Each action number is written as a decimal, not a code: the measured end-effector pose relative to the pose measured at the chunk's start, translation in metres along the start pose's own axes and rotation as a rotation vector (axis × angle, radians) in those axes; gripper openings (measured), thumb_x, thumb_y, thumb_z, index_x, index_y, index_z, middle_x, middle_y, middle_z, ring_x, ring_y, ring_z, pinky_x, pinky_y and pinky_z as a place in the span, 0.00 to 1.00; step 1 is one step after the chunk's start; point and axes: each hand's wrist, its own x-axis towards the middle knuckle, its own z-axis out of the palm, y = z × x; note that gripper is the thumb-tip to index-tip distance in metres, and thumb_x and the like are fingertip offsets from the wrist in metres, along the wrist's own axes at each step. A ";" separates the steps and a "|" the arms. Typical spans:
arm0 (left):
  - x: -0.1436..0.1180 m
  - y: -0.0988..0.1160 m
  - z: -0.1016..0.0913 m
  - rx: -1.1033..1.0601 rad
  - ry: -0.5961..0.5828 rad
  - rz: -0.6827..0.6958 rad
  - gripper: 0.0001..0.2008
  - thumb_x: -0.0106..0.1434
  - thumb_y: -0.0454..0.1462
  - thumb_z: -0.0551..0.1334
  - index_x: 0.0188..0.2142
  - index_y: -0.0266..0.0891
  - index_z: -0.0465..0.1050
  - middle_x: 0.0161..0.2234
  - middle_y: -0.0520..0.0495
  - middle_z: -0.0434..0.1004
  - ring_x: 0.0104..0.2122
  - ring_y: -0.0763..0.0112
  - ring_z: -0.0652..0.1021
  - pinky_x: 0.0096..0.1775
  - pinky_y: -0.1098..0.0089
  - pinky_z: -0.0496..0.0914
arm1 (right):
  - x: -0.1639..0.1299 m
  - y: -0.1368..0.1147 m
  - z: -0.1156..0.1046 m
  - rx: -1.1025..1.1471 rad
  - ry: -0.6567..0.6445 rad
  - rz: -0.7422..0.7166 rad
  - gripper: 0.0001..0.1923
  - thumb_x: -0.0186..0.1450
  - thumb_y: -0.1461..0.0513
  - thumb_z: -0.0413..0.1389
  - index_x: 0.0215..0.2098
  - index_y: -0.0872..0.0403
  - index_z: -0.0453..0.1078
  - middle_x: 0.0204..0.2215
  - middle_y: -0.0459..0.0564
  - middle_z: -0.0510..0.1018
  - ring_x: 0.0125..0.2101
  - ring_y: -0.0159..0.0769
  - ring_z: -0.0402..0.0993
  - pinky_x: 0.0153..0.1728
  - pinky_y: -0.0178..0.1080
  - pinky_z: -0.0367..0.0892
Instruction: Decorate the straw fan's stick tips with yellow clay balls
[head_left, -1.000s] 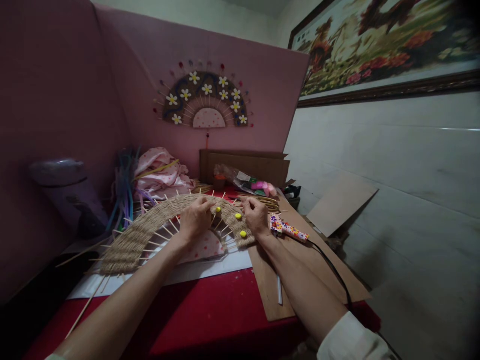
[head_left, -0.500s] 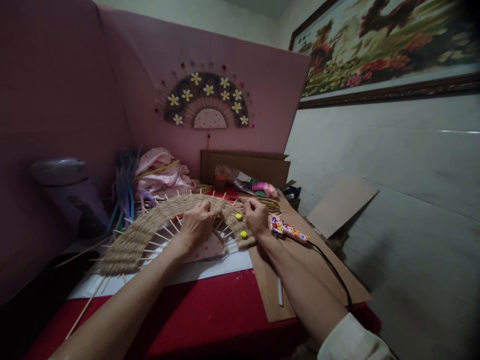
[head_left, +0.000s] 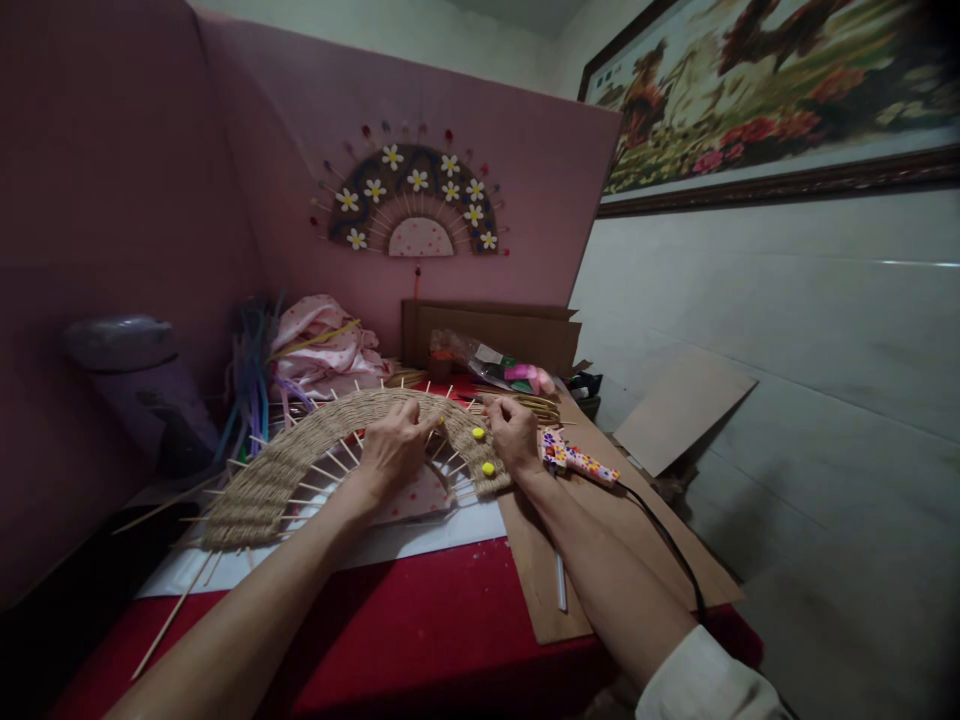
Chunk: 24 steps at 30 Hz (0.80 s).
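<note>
My left hand (head_left: 391, 448) lies on the woven rope fan (head_left: 300, 460) on the white sheet (head_left: 420, 535), fingertips curled over a yellow bead near the arch's top; whether they pinch it I cannot tell. My right hand (head_left: 512, 435), fingers bunched, touches the fan's right end beside 2 yellow beads (head_left: 483, 451) and the patterned glue gun (head_left: 577, 458).

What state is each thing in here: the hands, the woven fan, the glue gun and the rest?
Left hand: fingertips pressed on woven fan.
Right hand: pinched at fan's rim.
Woven fan: flat, skewers protruding, three yellow dots.
Glue gun: lying on cardboard, corded, unheld.
Finished fan: hung on pink board.
</note>
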 end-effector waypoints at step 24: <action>-0.002 0.000 0.001 -0.044 0.002 -0.042 0.15 0.64 0.35 0.55 0.46 0.52 0.75 0.35 0.43 0.70 0.39 0.60 0.69 0.26 0.70 0.60 | -0.001 0.001 0.001 -0.010 -0.006 -0.003 0.22 0.65 0.49 0.48 0.20 0.54 0.66 0.15 0.45 0.70 0.20 0.31 0.63 0.24 0.33 0.56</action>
